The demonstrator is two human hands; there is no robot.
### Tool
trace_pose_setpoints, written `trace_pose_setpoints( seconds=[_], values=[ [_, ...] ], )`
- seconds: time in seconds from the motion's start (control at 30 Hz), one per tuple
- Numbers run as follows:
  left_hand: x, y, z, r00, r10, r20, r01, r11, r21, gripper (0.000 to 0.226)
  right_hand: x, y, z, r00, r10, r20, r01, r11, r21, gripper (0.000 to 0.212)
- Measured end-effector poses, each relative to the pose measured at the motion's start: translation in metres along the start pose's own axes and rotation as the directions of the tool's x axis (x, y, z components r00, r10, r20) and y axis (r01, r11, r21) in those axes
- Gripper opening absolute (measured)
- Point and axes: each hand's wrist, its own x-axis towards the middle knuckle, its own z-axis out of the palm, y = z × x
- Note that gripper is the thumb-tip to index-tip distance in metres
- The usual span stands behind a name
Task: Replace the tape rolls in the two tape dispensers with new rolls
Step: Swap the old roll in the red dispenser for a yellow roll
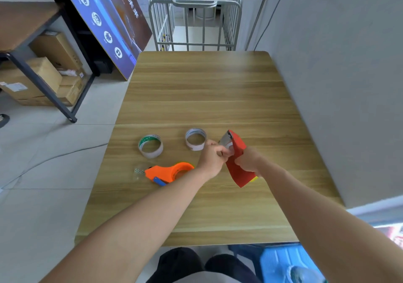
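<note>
Gripping red dispenser (237,165) in right hand (248,160), left hand (212,156) pinching tape near its metal blade (225,139); risking a cut finger or tape sticking to itself.

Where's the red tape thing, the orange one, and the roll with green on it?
red tape dispenser (238,173), head view, lower red side panel
orange tape dispenser (162,170), head view, orange body
green-printed tape roll (151,145), head view, near rim

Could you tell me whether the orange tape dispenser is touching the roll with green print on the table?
Apart. The head view shows a strip of bare table between the orange tape dispenser and the roll with green print.
</note>
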Motion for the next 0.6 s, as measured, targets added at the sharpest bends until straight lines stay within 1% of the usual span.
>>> trace_pose_setpoints(
  seconds=[0.1, 0.23, 0.3, 0.37, 0.47, 0.53, 0.6],
  values=[
    [-0.007, -0.012, 0.002, 0.998, -0.048, 0.043, 0.051, 0.996, -0.066, 0.010, 0.004, 0.010, 0.008, 1.000, 0.000, 0.018, 0.002, 0.995, -0.095, 0.032],
    [-0.018, -0.031, 0.009, 0.977, -0.202, 0.068, 0.208, 0.974, -0.094, 0.026, 0.007, 0.023, 0.026, 1.000, -0.026, 0.012, 0.028, 0.976, -0.214, 0.029],
    [-0.021, -0.040, 0.011, 0.949, -0.306, 0.073, 0.314, 0.939, -0.144, 0.029, 0.009, 0.030, 0.037, 0.999, -0.036, -0.002, 0.035, 0.968, -0.248, 0.028],
    [-0.022, -0.046, 0.012, 0.923, -0.375, 0.089, 0.386, 0.892, -0.234, 0.027, 0.011, 0.034, 0.047, 0.999, -0.043, -0.022, 0.036, 0.964, -0.265, 0.028],
    [-0.022, -0.054, 0.013, 0.915, -0.397, 0.077, 0.402, 0.869, -0.290, 0.023, 0.012, 0.033, 0.059, 0.998, -0.049, -0.045, 0.032, 0.944, -0.328, 0.031],
    [-0.022, -0.059, 0.016, 0.912, -0.409, 0.037, 0.401, 0.868, -0.293, 0.019, 0.013, 0.031, 0.065, 0.997, -0.042, -0.065, 0.013, 0.918, -0.397, 0.037],
    [-0.024, -0.064, 0.022, 0.900, -0.435, -0.019, 0.411, 0.865, -0.289, 0.016, 0.015, 0.031, 0.071, 0.997, -0.028, -0.070, -0.002, 0.919, -0.394, 0.043]
  ],
)
